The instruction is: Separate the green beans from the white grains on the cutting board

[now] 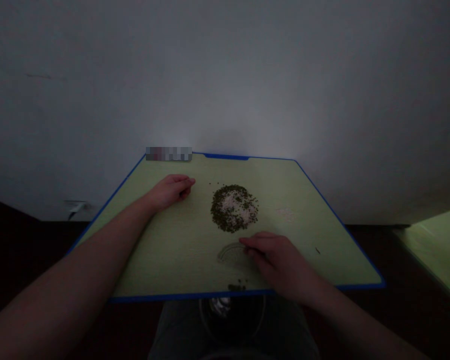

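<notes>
Mixed grains (225, 218) lie heaped between the loosely closed left hand (171, 192) and the nearer right hand (281, 262), which pinches a clear protractor (233, 254).

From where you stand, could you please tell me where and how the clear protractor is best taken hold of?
I'd pinch the clear protractor at its right-hand part, coming from the near right, as the right hand does. It looks thin, with a curved rim facing away, so thumb and forefinger should suit.
</notes>
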The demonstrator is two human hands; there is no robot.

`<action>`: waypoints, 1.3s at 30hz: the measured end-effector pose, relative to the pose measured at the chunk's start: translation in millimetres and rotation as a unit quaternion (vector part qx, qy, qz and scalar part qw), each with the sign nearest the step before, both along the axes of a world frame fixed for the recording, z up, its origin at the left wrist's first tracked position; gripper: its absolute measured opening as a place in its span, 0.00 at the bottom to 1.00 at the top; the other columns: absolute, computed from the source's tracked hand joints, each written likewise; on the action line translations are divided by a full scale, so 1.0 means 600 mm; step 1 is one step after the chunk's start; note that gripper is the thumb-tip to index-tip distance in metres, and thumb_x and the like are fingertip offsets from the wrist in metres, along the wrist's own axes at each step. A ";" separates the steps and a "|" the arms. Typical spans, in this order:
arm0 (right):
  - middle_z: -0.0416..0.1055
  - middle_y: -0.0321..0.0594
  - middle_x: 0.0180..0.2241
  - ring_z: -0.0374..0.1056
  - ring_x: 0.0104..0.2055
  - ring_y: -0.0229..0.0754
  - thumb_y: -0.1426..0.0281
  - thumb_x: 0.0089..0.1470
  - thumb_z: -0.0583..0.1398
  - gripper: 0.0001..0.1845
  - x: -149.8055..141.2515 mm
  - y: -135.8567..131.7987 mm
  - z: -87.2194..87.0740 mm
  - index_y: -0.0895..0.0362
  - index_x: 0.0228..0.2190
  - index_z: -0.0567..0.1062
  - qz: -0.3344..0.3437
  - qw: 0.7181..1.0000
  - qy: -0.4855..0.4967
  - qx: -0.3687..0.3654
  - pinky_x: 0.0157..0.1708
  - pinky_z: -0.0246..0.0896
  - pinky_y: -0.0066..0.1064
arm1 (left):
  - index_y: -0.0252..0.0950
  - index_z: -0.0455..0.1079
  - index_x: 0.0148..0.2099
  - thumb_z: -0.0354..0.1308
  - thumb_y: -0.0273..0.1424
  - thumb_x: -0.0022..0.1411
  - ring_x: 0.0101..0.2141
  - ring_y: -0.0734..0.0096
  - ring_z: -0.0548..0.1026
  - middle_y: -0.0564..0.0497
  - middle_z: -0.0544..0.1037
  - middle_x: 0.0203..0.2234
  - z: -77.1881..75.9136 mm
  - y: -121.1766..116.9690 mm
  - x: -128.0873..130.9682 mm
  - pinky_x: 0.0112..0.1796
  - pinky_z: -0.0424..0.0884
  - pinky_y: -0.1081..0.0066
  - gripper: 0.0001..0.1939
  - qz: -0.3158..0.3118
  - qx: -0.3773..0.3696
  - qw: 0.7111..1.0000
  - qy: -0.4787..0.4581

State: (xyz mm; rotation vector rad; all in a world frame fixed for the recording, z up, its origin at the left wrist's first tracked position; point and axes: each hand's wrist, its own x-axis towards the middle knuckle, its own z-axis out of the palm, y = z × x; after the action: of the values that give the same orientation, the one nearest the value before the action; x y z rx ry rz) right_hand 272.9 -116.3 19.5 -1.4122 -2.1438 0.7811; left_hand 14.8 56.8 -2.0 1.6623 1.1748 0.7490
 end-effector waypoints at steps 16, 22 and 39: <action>0.71 0.40 0.34 0.66 0.37 0.37 0.78 0.54 0.50 0.18 0.001 -0.025 -0.002 0.56 0.43 0.73 0.034 0.999 -0.003 -0.030 0.38 0.61 0.29 | 0.35 0.59 0.19 0.50 0.41 0.55 0.15 0.80 0.57 0.56 0.61 0.12 0.001 -0.001 0.000 0.18 0.53 0.74 0.19 -0.001 -0.004 1.000 -0.005; 0.71 0.40 0.34 0.66 0.35 0.37 0.77 0.55 0.51 0.18 0.007 -0.038 -0.001 0.55 0.43 0.73 0.013 0.998 0.002 -0.054 0.36 0.60 0.29 | 0.35 0.59 0.19 0.50 0.42 0.55 0.14 0.80 0.56 0.57 0.60 0.11 -0.009 0.007 -0.004 0.17 0.51 0.74 0.19 -0.004 -0.006 1.000 -0.001; 0.72 0.40 0.35 0.66 0.37 0.37 0.78 0.52 0.53 0.17 -0.023 -0.032 0.004 0.56 0.43 0.72 0.056 0.993 0.056 0.087 0.38 0.62 0.29 | 0.35 0.58 0.18 0.49 0.41 0.56 0.14 0.81 0.56 0.57 0.60 0.12 -0.004 0.003 -0.003 0.17 0.53 0.75 0.19 -0.013 0.002 1.000 -0.002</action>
State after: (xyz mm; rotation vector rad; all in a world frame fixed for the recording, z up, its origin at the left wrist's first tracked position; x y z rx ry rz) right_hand 259.4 -135.6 21.8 -1.1422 -2.1624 0.6783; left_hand 13.1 58.8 -4.2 1.6769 1.1468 0.7381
